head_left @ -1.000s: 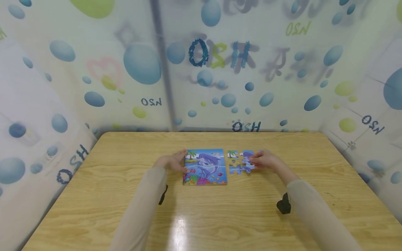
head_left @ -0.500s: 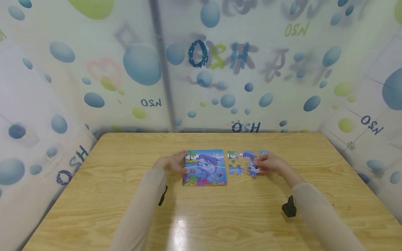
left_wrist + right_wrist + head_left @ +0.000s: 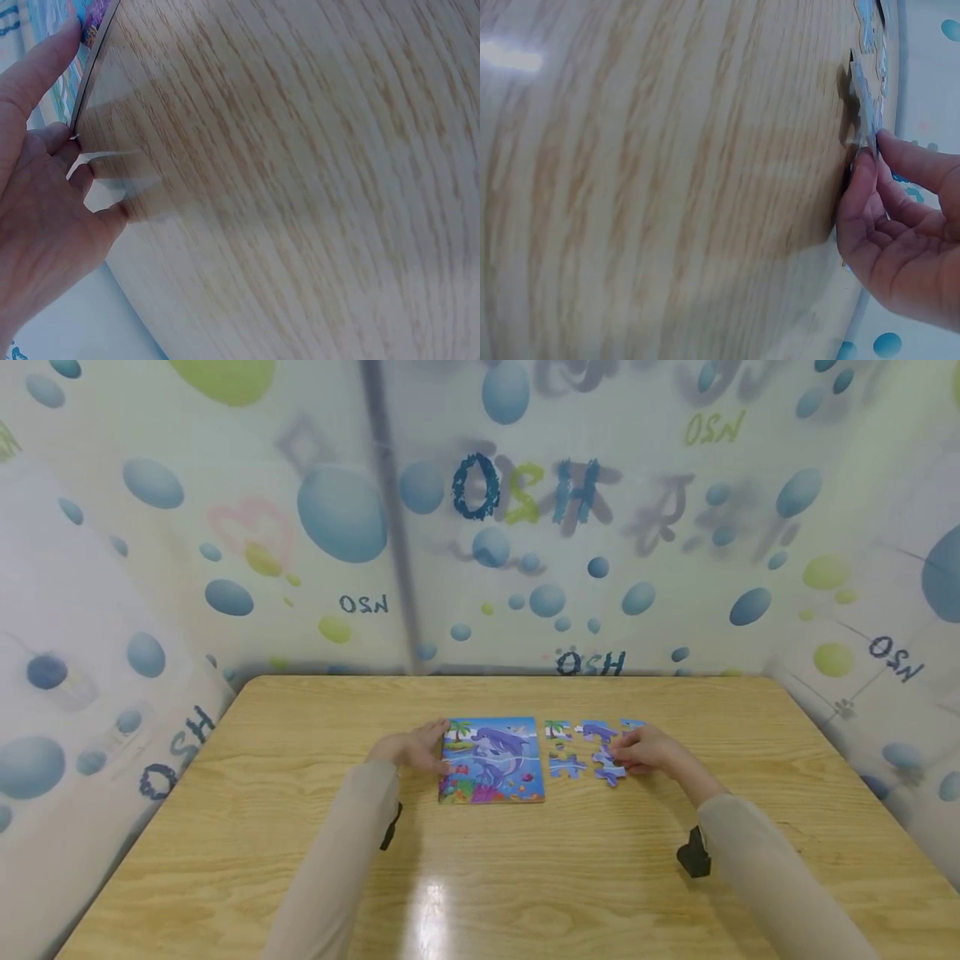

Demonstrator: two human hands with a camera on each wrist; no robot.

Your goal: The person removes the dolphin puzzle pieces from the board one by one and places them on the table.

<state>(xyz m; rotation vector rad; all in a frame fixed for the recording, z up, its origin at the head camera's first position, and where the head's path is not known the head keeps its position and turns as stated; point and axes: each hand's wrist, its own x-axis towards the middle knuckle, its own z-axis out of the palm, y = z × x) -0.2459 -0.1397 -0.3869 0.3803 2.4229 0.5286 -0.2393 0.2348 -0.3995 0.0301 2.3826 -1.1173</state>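
In the head view, a square dolphin picture board (image 3: pixel 491 760) lies flat on the table. My left hand (image 3: pixel 408 750) holds its left edge. The left wrist view has the thumb (image 3: pixel 56 60) of this hand on the picture and its other fingers curled at the edge. To the right of the board, my right hand (image 3: pixel 645 752) pinches a blue and purple jigsaw piece (image 3: pixel 608 770) between thumb and fingers. From the right wrist view, that piece (image 3: pixel 864 97) is tilted up off the table. Its far side is hidden.
Several other pieces lie right of the board: a palm tree piece (image 3: pixel 557 729), a blue water piece (image 3: pixel 567 766), a dolphin piece (image 3: pixel 597 731) and a blue one (image 3: pixel 632 723) behind my right hand. The wooden table (image 3: pixel 525 877) meets a patterned curtain (image 3: pixel 660 527) at the back.
My right hand has moved slightly right and toward me with the pinched piece, uncovering the blue piece behind it. The left hand and the board stay in place.
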